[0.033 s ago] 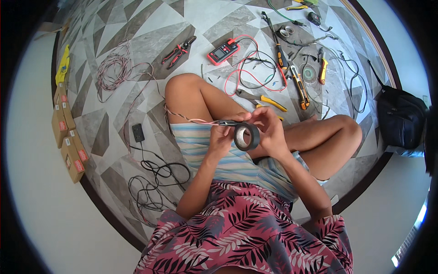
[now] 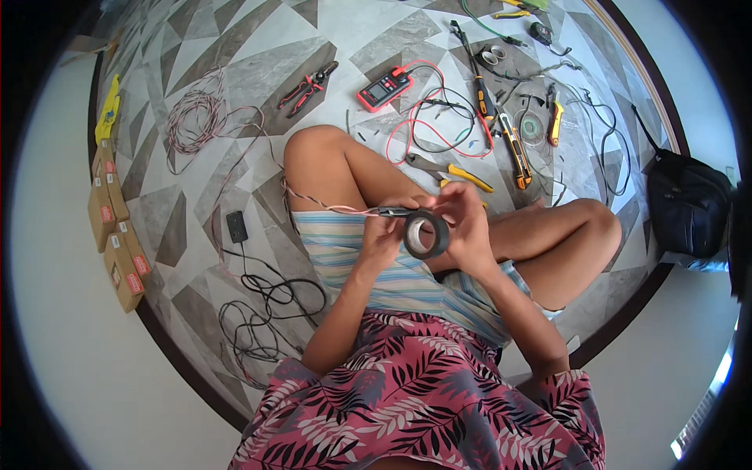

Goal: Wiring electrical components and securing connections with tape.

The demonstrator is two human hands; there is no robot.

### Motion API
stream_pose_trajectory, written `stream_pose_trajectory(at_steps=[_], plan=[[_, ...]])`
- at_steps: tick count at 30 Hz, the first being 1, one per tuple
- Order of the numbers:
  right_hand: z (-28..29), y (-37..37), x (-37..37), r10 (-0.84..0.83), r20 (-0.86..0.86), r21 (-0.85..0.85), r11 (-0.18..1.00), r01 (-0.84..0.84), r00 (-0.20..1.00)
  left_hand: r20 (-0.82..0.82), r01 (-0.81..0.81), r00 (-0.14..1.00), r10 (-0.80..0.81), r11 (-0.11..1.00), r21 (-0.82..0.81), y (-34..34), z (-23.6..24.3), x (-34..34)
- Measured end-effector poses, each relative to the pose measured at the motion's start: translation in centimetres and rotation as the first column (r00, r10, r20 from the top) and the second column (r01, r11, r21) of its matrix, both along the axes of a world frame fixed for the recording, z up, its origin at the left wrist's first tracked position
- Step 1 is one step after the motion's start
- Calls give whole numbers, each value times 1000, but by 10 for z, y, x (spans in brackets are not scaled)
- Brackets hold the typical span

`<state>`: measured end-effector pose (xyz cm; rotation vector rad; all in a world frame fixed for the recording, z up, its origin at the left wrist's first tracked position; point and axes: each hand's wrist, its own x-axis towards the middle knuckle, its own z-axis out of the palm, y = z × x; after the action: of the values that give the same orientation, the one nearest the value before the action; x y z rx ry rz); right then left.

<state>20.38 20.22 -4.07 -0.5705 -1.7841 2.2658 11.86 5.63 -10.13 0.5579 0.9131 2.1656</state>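
Twisted thin wires (image 2: 337, 206) run across my lap into a black-wrapped section (image 2: 395, 211). My left hand (image 2: 381, 235) is closed around that section, thumb along it. My right hand (image 2: 464, 223) has its fingers curled at the far end of it, pinching the black tape. A roll of black tape (image 2: 427, 239) with a pale core sits just below the wrapped part, between both hands, against my right fingers. Just beyond the hands, yellow-handled pliers (image 2: 458, 172) lie on the patterned floor.
A red-and-black meter (image 2: 380, 90), red-handled pliers (image 2: 305, 90), utility knives (image 2: 517, 157) and cables lie ahead. A wire coil (image 2: 192, 121), black adapter (image 2: 236, 225) and cartons (image 2: 117, 258) are leftward. A black bag (image 2: 685, 204) stands at the right, near the wall.
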Motion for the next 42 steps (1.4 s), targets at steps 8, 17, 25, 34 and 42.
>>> stream_pose_trajectory(at_steps=[8,17,25,34,42], plan=[[76,39,-17,403,30,984,148,-98,915,-3,-124,992,125,981,-150,29,18,2],[113,69,-75,576,368,841,129,-526,730,189,-213,952,240,965,-155,43,24,-9],[99,37,-95,451,450,879,-72,-471,771,286,-331,866,410,899,-288,46,31,-14],[95,25,-100,309,469,881,-100,-463,827,230,-363,889,396,915,-175,41,30,-19],[75,22,-100,323,410,903,-11,-430,853,142,-465,822,552,793,-392,45,30,-14]])
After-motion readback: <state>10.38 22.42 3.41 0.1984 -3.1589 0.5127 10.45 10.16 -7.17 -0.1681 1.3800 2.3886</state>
